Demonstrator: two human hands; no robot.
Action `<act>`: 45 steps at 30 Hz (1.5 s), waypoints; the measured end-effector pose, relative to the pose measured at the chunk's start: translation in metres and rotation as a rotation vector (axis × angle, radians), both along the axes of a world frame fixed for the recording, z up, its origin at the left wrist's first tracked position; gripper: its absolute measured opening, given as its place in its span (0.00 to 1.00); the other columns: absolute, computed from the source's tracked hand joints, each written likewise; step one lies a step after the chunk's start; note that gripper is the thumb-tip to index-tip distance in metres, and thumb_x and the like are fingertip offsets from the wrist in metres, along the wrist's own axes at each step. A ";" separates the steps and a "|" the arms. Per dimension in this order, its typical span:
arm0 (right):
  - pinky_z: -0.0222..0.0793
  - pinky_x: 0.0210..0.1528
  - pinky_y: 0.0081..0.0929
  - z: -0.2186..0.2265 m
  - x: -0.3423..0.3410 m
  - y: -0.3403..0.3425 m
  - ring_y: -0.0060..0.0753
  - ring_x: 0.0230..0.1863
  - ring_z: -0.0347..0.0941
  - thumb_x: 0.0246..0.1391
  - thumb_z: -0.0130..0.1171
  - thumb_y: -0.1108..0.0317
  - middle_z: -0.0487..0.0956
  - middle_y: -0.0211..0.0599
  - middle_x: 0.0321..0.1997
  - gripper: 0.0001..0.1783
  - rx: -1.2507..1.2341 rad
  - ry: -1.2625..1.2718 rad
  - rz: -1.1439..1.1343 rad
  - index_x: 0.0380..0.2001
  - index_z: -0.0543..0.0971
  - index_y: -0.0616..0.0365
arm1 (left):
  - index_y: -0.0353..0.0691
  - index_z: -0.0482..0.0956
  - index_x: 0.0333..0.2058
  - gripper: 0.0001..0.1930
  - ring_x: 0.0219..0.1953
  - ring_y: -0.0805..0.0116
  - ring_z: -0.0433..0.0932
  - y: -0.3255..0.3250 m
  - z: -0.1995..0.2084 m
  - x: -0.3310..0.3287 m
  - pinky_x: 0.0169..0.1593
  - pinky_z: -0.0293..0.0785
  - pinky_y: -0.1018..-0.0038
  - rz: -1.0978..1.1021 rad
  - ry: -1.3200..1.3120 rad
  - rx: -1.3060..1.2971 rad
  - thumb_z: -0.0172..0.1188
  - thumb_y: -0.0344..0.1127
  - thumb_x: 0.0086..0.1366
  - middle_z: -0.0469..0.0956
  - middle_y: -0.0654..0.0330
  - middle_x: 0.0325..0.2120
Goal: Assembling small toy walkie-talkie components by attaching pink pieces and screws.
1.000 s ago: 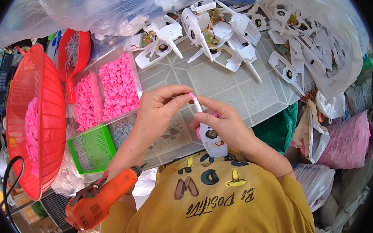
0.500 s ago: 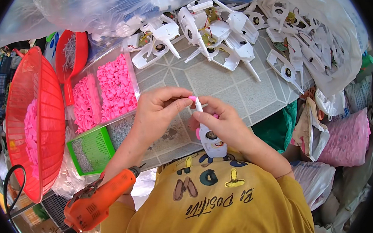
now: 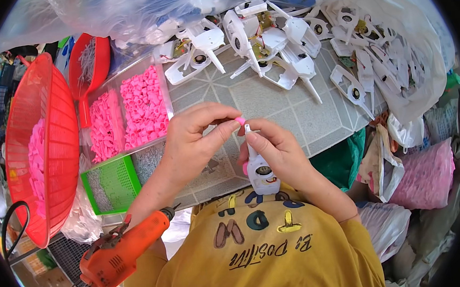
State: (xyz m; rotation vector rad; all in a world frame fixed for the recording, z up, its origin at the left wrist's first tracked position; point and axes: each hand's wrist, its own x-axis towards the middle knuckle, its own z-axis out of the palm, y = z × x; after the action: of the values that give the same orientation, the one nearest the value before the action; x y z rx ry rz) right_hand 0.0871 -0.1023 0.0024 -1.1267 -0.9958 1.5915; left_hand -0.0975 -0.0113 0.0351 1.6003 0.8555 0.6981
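Note:
My left hand (image 3: 191, 140) pinches a small pink plastic piece (image 3: 240, 121) between thumb and forefinger. That piece is right by the narrow tip of a white plastic shell (image 3: 263, 179); whether the two touch I cannot tell. My right hand (image 3: 276, 150) grips the shell's narrow upper part, thumb in front. The shell stands upright against my shirt, its wide end down, with a round dark part set in it. Another pink bit (image 3: 245, 168) shows at its left side, mostly hidden.
Pink pieces fill a two-part clear tray (image 3: 169, 102). Beside it are a green basket (image 3: 131, 177), a red scoop (image 3: 102, 61) of thin clear strips and a big red basket (image 3: 63, 155). An orange power drill (image 3: 125, 249) hangs lower left. Similar white shells (image 3: 273, 42) pile up behind.
The white shell's tip sits slightly lower, and my right thumb has shifted up close to it. My left hand still pinches the pink piece near the tip.

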 end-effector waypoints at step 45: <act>0.67 0.26 0.17 -0.022 -0.004 -0.005 0.12 0.30 0.71 0.57 0.68 0.61 0.80 0.22 0.32 0.15 -0.178 -0.047 0.041 0.44 0.83 0.56 | 0.33 0.85 0.41 0.08 0.40 0.70 0.82 0.006 -0.011 -0.015 0.44 0.77 0.75 -0.095 0.054 0.016 0.62 0.24 0.64 0.84 0.57 0.36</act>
State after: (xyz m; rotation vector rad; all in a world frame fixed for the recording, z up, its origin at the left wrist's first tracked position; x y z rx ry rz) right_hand 0.0830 -0.1075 -0.0201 -1.2765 -0.9272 1.7204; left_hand -0.1124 -0.0053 0.0241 1.6696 0.8094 0.5986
